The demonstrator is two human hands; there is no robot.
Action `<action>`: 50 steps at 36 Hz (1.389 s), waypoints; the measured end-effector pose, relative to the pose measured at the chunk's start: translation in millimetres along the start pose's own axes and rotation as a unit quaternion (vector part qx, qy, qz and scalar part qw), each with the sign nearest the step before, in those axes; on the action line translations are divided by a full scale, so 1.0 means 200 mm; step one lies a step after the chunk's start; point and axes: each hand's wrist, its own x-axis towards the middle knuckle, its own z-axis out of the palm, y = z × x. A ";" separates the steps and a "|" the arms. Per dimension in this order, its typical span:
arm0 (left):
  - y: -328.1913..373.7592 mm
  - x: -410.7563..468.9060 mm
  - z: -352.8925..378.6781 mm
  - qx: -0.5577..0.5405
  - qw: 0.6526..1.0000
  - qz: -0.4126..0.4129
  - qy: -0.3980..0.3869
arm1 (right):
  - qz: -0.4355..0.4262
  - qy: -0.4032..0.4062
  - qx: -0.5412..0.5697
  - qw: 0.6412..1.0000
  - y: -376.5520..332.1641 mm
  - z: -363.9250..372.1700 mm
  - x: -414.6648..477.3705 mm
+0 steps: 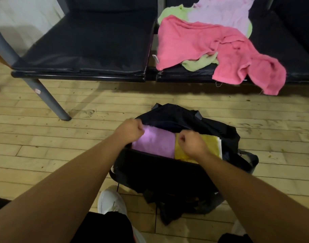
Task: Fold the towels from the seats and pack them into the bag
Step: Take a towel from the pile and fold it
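Towel [155,144], lilac, flat in black bag [150,170]

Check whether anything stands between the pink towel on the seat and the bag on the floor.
Only floor lies between the pink towel and the bag. At the bag, the left hand and right hand grip its flap over the opening, and a folded purple towel and yellow towel fill the visible layer.
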 end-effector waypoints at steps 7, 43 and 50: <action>0.45 0.14 -0.37 -0.104 0.988 0.095 0.066 | -0.060 0.093 0.003 0.994 -0.13 -0.67 0.17; 1.00 0.48 -1.04 -0.180 0.889 0.203 0.370 | 0.046 0.400 0.043 0.914 -0.02 -1.47 0.45; 1.23 0.17 -1.27 -0.231 0.857 0.302 0.349 | -0.047 0.476 0.135 0.868 -0.32 -1.74 0.08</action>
